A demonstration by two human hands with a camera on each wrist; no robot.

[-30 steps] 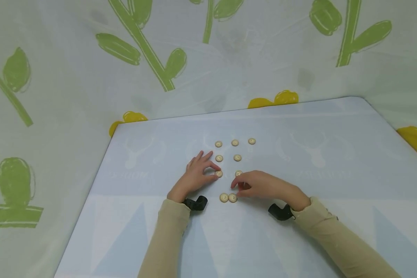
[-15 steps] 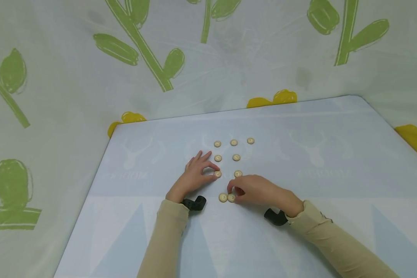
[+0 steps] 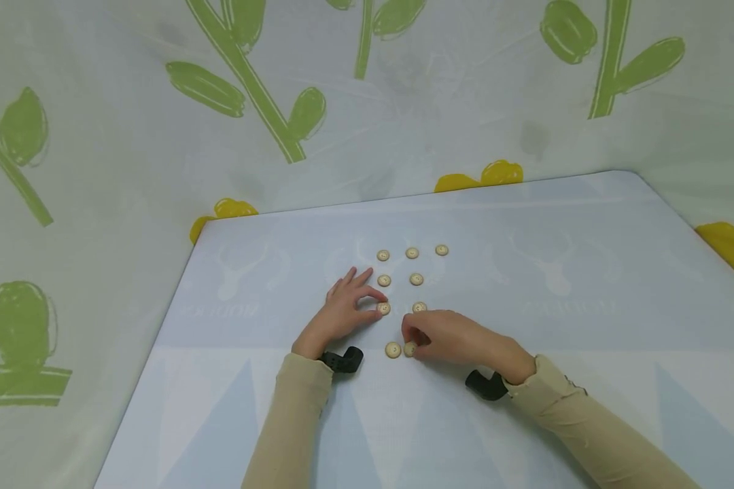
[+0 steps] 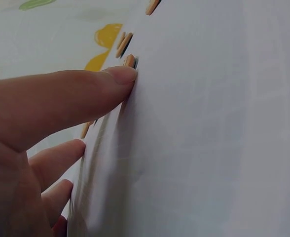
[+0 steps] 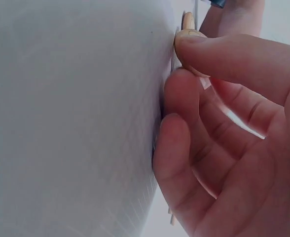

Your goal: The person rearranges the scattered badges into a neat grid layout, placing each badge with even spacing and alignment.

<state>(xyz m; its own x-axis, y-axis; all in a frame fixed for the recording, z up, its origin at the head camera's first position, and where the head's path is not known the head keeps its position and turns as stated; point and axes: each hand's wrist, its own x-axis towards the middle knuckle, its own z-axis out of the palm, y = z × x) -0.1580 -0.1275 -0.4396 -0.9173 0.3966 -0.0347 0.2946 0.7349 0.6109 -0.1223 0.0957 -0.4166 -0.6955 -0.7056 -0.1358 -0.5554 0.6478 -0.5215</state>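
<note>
At the near end of the layout, my right hand [image 3: 449, 334] pinches a round pale wooden button [image 3: 409, 349] between thumb and fingers. In the right wrist view this button [image 5: 187, 34] stands tilted under the thumb, its edge near the tabletop. One more button [image 3: 393, 350] lies flat just left of it. My left hand [image 3: 345, 307] rests on the table with thumb and index finger at the two edges of another button [image 3: 383, 309], its other fingers spread. The left thumb [image 4: 95, 89] partly covers that button [image 4: 129, 60] in the left wrist view.
Three buttons form the far row, among them a middle one [image 3: 412, 252] and a right one [image 3: 442, 250]. Nearer lie two more, left [image 3: 384, 280] and right [image 3: 416, 279]. Another button [image 3: 419, 308] sits just beyond the right hand. A leaf-patterned cloth [image 3: 404, 122] hangs behind the table [image 3: 556, 407].
My right hand has come left and closed its thumb and fingers on the near button, which is now tilted and slightly apart from its neighbour. The left hand stays put.
</note>
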